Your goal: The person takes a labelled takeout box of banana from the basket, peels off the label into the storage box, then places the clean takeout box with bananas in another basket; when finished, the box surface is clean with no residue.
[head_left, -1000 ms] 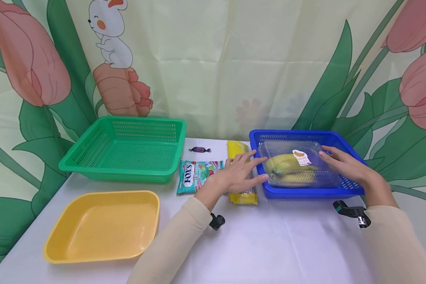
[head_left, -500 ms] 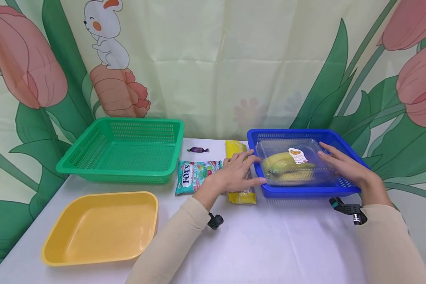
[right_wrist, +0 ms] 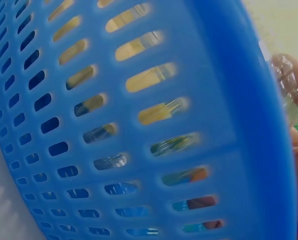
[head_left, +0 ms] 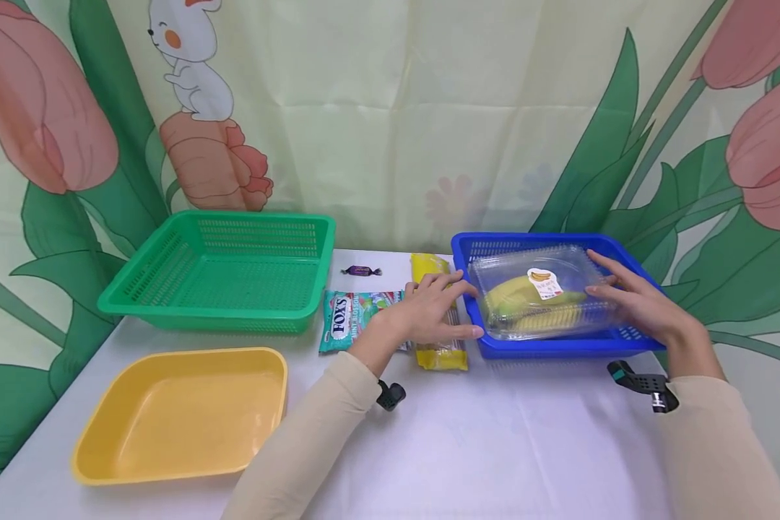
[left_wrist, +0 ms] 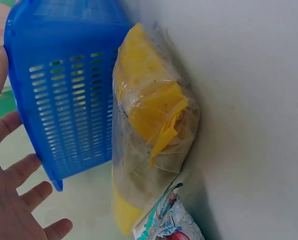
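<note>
My right hand [head_left: 646,307] pinches the right end of a clear plastic box [head_left: 510,271], thumb on one side and fingers on the other. The box sits in the blue basket [head_left: 546,352], just left of that hand, and looks a bit tipped. Inside it I see yellow-green fruit [head_left: 513,300], and on top is a white sticker [head_left: 546,284] with a picture of bananas.

My left hand [head_left: 432,314] is spread out wide. Its fingertips are right at the left rim of the blue basket, but I cannot tell if they press on it. Under this hand is a long yellow packet [head_left: 442,359], lying close along the basket's side. Just left of the hand is a FOX'S candy bag [head_left: 344,321], partly behind my wrist. Past the bag, farther from me, is a little purple wrapped candy [head_left: 362,271].

Well left of my hands are a green basket [head_left: 217,318] and, nearer to me, a yellow tray [head_left: 188,419]. Everything is on a white table [head_left: 468,448].
</note>
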### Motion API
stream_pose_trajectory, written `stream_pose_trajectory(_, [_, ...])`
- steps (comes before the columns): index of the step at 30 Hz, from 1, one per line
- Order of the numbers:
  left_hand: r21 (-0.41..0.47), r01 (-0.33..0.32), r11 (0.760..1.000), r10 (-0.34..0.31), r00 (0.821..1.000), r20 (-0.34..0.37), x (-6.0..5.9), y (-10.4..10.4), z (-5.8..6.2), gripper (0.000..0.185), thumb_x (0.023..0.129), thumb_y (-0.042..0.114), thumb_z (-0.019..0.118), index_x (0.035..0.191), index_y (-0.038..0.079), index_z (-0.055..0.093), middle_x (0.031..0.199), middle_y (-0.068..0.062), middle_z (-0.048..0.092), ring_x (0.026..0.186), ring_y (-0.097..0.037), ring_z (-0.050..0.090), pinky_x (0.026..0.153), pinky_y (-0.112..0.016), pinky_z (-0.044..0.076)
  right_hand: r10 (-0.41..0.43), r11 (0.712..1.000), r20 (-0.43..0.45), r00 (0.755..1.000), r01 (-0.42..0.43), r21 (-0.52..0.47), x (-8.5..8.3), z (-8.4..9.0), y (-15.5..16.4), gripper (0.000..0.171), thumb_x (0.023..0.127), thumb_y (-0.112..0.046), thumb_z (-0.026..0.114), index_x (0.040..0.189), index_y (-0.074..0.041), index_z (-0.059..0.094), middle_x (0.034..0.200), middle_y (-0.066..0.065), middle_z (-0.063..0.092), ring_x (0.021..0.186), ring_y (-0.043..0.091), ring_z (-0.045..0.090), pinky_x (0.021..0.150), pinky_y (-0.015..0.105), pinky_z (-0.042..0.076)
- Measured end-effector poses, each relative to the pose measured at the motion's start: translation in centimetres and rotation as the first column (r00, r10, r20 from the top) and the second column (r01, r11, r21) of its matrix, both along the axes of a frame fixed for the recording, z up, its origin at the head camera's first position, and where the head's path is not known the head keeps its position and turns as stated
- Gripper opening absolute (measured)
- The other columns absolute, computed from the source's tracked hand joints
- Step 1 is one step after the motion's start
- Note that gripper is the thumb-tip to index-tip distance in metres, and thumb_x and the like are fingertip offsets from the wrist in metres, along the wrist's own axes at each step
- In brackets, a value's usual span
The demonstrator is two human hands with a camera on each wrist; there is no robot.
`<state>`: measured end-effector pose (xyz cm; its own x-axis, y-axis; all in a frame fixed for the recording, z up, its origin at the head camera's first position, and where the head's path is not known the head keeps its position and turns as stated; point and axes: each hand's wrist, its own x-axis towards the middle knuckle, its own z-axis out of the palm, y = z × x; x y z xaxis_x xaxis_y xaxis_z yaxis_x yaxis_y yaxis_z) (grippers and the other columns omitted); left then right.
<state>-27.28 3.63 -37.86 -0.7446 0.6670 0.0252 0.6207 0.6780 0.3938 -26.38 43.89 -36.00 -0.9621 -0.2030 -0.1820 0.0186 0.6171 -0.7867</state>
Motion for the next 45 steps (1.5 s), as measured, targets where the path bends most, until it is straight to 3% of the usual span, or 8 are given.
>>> stream_pose_trajectory(4, [-0.001,0.0,1.0,0.0,1.0,-0.001,0.0,0.1,0.0,0.068,0.092,0.077,0.052,0.148,0.04,0.041,0.172,0.001,0.017,0.154,-0.032,0.022,0.113,-0.063,0.028,-0.012,1.0,-0.028,1.0,0.013,0.024,0.1,-0.1,0.2,0.076,0.108,-0.04,0.05,0.164,-0.043,-0.002,0.152,0.026,0.016,0.133,0.053,0.032,0.098,0.077,0.038])
stream_pose_trajectory(10, [-0.005,-0.006,1.0,0.006,1.0,-0.001,0.1,0.1,0.0,0.069,0.092,0.077,0.053,0.148,0.04,0.041,0.172,0.001,0.017,0.153,-0.033,0.023,0.114,-0.066,0.027,-0.005,0.999,-0.071,0.997,0.009,0.05,-0.1,0.1,0.2,0.077,0.107,-0.038,0.053,0.165,-0.04,0.001,0.162,0.026,0.007,0.137,0.056,0.026,0.098,0.075,0.035])
stream_pose_trajectory(21, [0.001,0.0,1.0,0.0,1.0,-0.01,-0.2,0.1,-0.3,0.067,0.092,0.076,0.052,0.148,0.041,0.041,0.172,0.001,0.017,0.153,-0.032,0.024,0.112,-0.064,0.03,-0.03,0.997,-0.088,0.996,0.037,0.074,0.5,0.4,0.3,0.075,0.106,-0.039,0.055,0.164,-0.043,0.008,0.162,0.032,0.011,0.138,0.057,0.026,0.097,0.077,0.037])
stream_pose_trajectory(25, [0.024,-0.001,1.0,0.001,1.0,0.01,-0.3,0.0,-0.5,0.067,0.092,0.075,0.053,0.149,0.04,0.041,0.172,0.001,0.017,0.153,-0.033,0.023,0.113,-0.066,0.028,-0.051,0.998,-0.085,0.995,0.054,0.033,0.5,0.9,0.7,0.07,0.108,-0.036,0.052,0.164,-0.044,0.011,0.162,0.028,0.01,0.135,0.044,0.031,0.093,0.049,0.049])
stream_pose_trajectory(29, [0.055,0.008,0.998,-0.01,0.999,0.034,-0.4,-0.1,-0.7,0.067,0.092,0.073,0.056,0.148,0.04,0.041,0.173,0.002,0.014,0.154,-0.034,0.022,0.115,-0.071,0.025,-0.096,0.995,-0.072,0.993,0.093,-0.04,0.6,1.4,1.1,0.067,0.108,-0.035,0.05,0.163,-0.046,0.013,0.16,0.021,0.012,0.123,0.021,0.039,0.081,0.02,0.05])
stream_pose_trajectory(36, [0.069,0.04,0.997,-0.042,0.999,0.035,0.0,-0.8,-0.5,0.075,0.088,0.07,0.066,0.151,0.039,0.039,0.173,0.001,0.011,0.154,-0.031,0.021,0.115,-0.065,0.028,-0.134,0.985,-0.133,0.982,0.116,-0.13,1.6,3.1,1.1,0.066,0.109,-0.026,0.051,0.164,-0.041,0.018,0.131,-0.013,0.037,0.107,0.004,0.051,0.077,0.02,0.054])
stream_pose_trajectory(41, [0.056,0.01,0.998,-0.012,0.999,0.053,0.8,-2.0,-0.2,0.079,0.086,0.07,0.068,0.152,0.037,0.041,0.171,-0.003,0.02,0.154,-0.027,0.021,0.117,-0.06,0.028,-0.12,0.97,-0.154,0.981,0.083,-0.229,2.1,3.7,0.3,0.064,0.109,-0.02,0.05,0.164,-0.037,0.021,0.13,-0.009,0.041,0.106,0.003,0.054,0.076,0.02,0.054])
stream_pose_trajectory(45, [0.07,-0.02,0.997,0.017,0.999,0.043,0.8,-3.1,0.9,0.08,0.086,0.069,0.069,0.153,0.035,0.042,0.169,-0.005,0.024,0.151,-0.028,0.024,0.114,-0.059,0.03,-0.132,0.971,-0.189,0.973,0.088,-0.222,2.4,5.1,-0.3,0.064,0.109,-0.021,0.05,0.164,-0.039,0.022,0.129,-0.008,0.041,0.109,0.007,0.05,0.076,0.017,0.052])
